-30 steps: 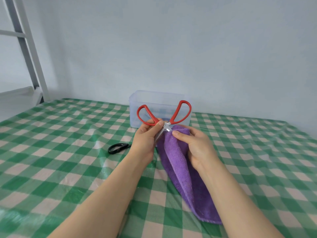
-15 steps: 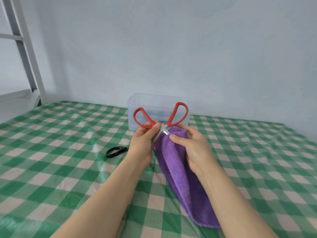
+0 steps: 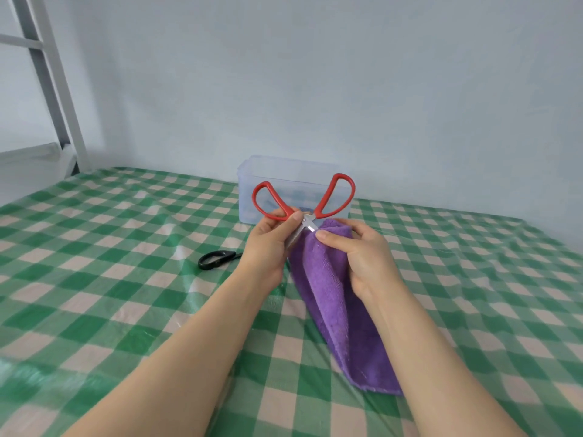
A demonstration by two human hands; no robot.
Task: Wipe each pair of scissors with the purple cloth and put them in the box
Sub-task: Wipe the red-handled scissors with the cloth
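Little changes: your left hand (image 3: pixel 268 247) fingers still pinch the red scissors (image 3: pixel 324 200) at centre frame, your right hand (image 3: pixel 366 263) fingers squeeze the purple cloth (image 3: pixel 328 298) around the blades — wiping continues, and the box (image 3: pixel 284 171) just above waits.

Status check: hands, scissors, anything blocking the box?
Left hand grips red scissors near pivot. Right hand pinches purple cloth against blades. Black scissors lie on table; box behind, unobstructed.

Fluffy matt cloth (image 3: pixel 331 298), glossy red plastic scissor handles (image 3: pixel 336 195), bare metal blades (image 3: pixel 307 223), translucent plastic box (image 3: pixel 252 184), shiny film-covered tablecloth (image 3: pixel 126 279).
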